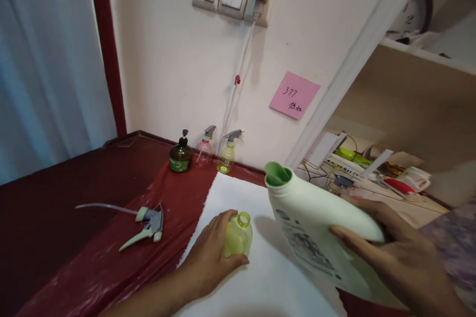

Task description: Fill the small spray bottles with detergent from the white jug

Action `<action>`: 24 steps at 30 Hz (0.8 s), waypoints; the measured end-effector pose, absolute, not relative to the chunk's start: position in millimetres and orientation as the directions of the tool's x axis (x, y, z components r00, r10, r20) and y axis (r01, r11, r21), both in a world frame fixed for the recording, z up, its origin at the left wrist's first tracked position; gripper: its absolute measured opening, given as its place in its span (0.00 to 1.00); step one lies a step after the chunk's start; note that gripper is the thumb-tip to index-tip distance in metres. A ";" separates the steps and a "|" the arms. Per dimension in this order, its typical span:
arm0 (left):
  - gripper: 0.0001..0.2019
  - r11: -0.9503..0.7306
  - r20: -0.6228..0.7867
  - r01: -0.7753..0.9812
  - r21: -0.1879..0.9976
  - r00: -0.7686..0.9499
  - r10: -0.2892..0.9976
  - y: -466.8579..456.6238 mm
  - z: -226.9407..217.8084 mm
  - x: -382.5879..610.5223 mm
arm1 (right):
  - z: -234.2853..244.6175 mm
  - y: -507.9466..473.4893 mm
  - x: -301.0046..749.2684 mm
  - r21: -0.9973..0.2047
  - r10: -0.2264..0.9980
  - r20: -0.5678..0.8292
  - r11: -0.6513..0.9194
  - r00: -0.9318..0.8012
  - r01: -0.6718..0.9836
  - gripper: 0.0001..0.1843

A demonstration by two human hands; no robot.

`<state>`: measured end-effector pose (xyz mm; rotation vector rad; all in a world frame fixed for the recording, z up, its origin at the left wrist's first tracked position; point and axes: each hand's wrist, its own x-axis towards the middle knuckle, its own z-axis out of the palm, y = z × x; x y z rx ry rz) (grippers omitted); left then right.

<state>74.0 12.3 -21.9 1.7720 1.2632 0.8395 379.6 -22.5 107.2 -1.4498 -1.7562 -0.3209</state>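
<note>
Presumably for steadiness, the left hand point(211, 250) clasps the uncapped bottle point(238, 241) near the left edge of the white sheet point(256, 285), the right hand point(396, 250) gripping the jug point(316, 220) tilted towards it.

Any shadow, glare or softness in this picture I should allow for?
Head view: a soft shadow falls on the white sheet between the open yellow bottle and the pale green bottle; head view: pale glare streaks the red plastic at lower left; head view: the pale green bottle's small print is unreadable, but the pink note's "377" is legible.
</note>
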 end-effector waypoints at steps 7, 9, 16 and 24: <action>0.41 -0.160 0.033 0.448 0.880 0.277 0.960 13.6 -23.8 71.9 | 71.7 20.6 358.6 -0.823 0.685 0.540 0.308 0.489 0.478 0.31; 0.41 -0.157 0.027 0.451 0.879 0.280 0.960 14.7 -26.7 71.2 | 59.0 33.9 350.0 -0.869 0.675 0.493 0.347 0.549 0.353 0.33; 0.40 -0.174 0.046 0.455 0.873 0.277 0.960 18.1 -35.1 69.1 | 27.3 64.1 323.6 -0.887 0.634 0.454 0.389 0.626 0.249 0.36; 0.41 -0.171 0.026 0.495 0.852 0.286 0.958 22.2 -31.3 70.5 | 21.7 68.0 327.7 -0.887 0.688 0.462 0.365 0.559 0.284 0.34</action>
